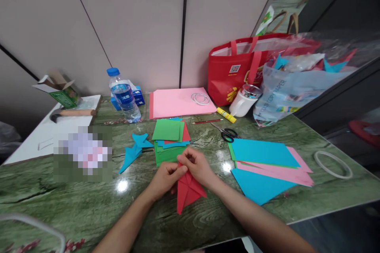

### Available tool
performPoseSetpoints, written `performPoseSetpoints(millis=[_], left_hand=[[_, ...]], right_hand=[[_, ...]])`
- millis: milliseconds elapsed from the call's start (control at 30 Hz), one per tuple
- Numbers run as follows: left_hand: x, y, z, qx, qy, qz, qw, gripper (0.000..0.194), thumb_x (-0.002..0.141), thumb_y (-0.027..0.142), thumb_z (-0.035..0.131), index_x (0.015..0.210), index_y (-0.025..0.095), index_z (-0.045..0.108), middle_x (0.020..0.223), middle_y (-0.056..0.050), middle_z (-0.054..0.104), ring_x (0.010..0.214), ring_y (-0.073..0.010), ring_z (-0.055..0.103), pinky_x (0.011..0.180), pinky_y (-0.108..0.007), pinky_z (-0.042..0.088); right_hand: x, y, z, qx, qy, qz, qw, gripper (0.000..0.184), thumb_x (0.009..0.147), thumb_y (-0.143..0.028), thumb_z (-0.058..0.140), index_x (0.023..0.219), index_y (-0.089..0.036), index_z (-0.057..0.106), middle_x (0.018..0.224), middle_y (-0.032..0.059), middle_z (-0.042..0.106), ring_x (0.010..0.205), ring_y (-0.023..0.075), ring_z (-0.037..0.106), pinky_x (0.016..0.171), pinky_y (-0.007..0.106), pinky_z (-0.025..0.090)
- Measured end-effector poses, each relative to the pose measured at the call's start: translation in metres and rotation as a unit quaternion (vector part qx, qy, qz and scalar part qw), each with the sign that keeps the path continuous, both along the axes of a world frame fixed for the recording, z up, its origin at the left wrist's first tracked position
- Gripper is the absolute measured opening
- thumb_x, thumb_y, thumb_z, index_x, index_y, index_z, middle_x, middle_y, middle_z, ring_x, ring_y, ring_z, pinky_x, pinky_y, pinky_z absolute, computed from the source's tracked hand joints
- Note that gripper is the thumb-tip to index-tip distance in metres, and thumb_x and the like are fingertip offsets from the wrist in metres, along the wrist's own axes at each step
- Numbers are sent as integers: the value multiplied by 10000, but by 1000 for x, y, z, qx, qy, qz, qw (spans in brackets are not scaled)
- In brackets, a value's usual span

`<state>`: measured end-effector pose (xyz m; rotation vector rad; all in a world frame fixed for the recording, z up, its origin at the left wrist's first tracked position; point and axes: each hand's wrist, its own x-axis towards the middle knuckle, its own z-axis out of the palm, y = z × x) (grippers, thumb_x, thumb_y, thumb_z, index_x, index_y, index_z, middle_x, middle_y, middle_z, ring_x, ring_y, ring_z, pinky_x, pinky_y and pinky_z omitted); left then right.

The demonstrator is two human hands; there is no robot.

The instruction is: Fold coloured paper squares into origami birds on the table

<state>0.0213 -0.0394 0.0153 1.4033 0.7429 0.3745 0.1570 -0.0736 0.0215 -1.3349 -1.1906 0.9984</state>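
Observation:
Between my two hands is a folded red paper (pixel 190 191) with creased, pointed flaps, its wide end toward me. My left hand (pixel 168 178) pinches it at the left side, thumb on top. From above, the fingers of my right hand (pixel 196 164) pinch its upper tip; that tip is partly hidden by them. Just beyond my hands lies a stack of green, red and blue paper squares (pixel 169 134). To the left of the stack rests a folded blue paper figure (pixel 135 150) with pointed ends.
Blue and pink sheets (pixel 264 154) lie at right, near scissors (pixel 228 133), a glue stick (pixel 226 115) and a pencil (pixel 208 121). At the back stand a water bottle (pixel 124 97), a white mug (pixel 242 104) and a red bag (pixel 222 73). A hammer (pixel 74 113) lies at left.

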Motion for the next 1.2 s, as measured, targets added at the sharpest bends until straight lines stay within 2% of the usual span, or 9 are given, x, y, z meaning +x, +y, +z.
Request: performPoseSetpoints(millis=[233, 467, 633, 767, 867, 933, 1000, 1100, 1200], left_hand=[[-2, 1, 7, 31, 42, -68, 996, 489, 742, 550, 524, 461, 155, 462, 357, 41, 403, 315, -45, 323, 335, -173, 185], [0, -2, 11, -2, 43, -77, 996, 470, 712, 556, 535, 460, 172, 439, 353, 54, 398, 295, -49, 325, 323, -178, 210], [-1, -1, 12, 15, 48, -75, 996, 484, 719, 558, 524, 443, 167, 453, 338, 45, 408, 297, -49, 333, 331, -180, 190], [1, -1, 8, 7, 37, -36, 999, 498, 699, 589, 539, 446, 167, 456, 328, 48, 400, 288, -55, 348, 323, -180, 194], [3, 1, 4, -9, 12, 39, 999, 523, 665, 623, 563, 442, 167, 437, 316, 61, 361, 277, -45, 305, 310, -176, 172], [4, 3, 4, -38, -16, 102, 994, 530, 622, 636, 601, 448, 168, 421, 319, 80, 320, 278, -32, 254, 302, -170, 154], [5, 4, 5, -77, -48, 157, 983, 540, 574, 637, 644, 454, 171, 399, 327, 96, 280, 286, -23, 218, 299, -161, 144], [6, 6, 8, -105, -76, 208, 969, 550, 536, 620, 686, 460, 168, 384, 338, 104, 259, 298, -12, 201, 305, -148, 135], [8, 6, 7, -105, -81, 221, 966, 545, 538, 603, 700, 463, 160, 391, 342, 102, 259, 303, -7, 204, 314, -144, 134]], right_hand=[[2, -2, 0, 11, -46, 39, 998, 344, 830, -433, 487, 598, -184, 437, 533, -54, 401, 515, 87, 362, 488, 214, 285], [0, -5, 2, 26, -86, -4, 996, 306, 807, -380, 537, 596, -188, 425, 509, -68, 368, 495, 83, 340, 479, 216, 258], [0, -3, -2, 24, -76, 34, 996, 331, 852, -417, 459, 617, -184, 452, 550, -54, 409, 527, 89, 370, 503, 217, 280], [1, -1, 2, 33, -75, 25, 996, 404, 867, -442, 419, 561, -181, 447, 527, -48, 394, 521, 94, 374, 497, 219, 289], [14, 1, 13, 35, -24, -40, 998, 353, 856, -452, 442, 696, -171, 582, 615, -17, 532, 601, 116, 489, 580, 234, 379], [32, -1, 18, 45, 60, -157, 985, 314, 819, -465, 501, 779, -174, 612, 689, -5, 580, 667, 126, 533, 644, 250, 419], [53, -8, 17, 55, 155, -286, 944, 290, 770, -465, 568, 826, -184, 614, 764, 0, 600, 731, 129, 555, 667, 252, 435], [75, -29, 1, 72, 219, -400, 887, 268, 686, -424, 666, 793, -186, 603, 808, -7, 602, 800, 128, 574, 748, 264, 453], [73, -50, -21, 52, 220, -406, 886, 266, 708, -445, 643, 796, -203, 576, 853, -7, 609, 868, 137, 584, 853, 302, 449]])
